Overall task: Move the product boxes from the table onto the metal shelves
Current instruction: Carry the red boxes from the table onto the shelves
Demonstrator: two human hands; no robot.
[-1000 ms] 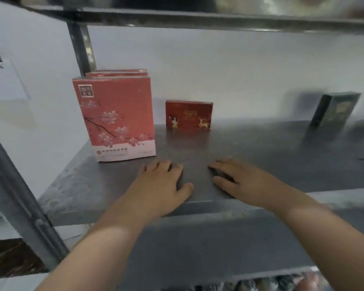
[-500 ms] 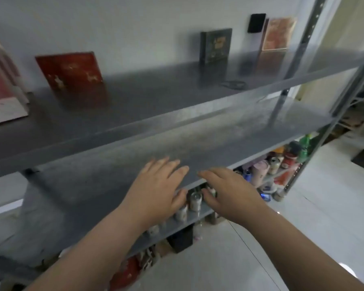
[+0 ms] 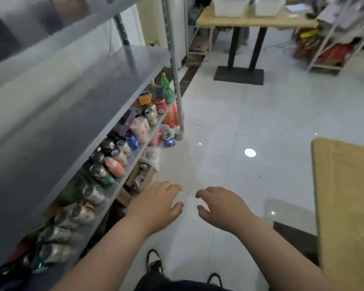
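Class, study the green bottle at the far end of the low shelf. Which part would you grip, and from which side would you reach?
Probably the neck of the green bottle, reached from the open aisle side. It appears to stand upright, its top clear above the cans and jars crowding its body, and the shelf above overhangs it.

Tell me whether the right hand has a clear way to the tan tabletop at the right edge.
Probably yes. The right hand is empty, fingers loosely curled, above bare floor tiles, and nothing stands between it and the tan tabletop beside it. It may need a step closer.
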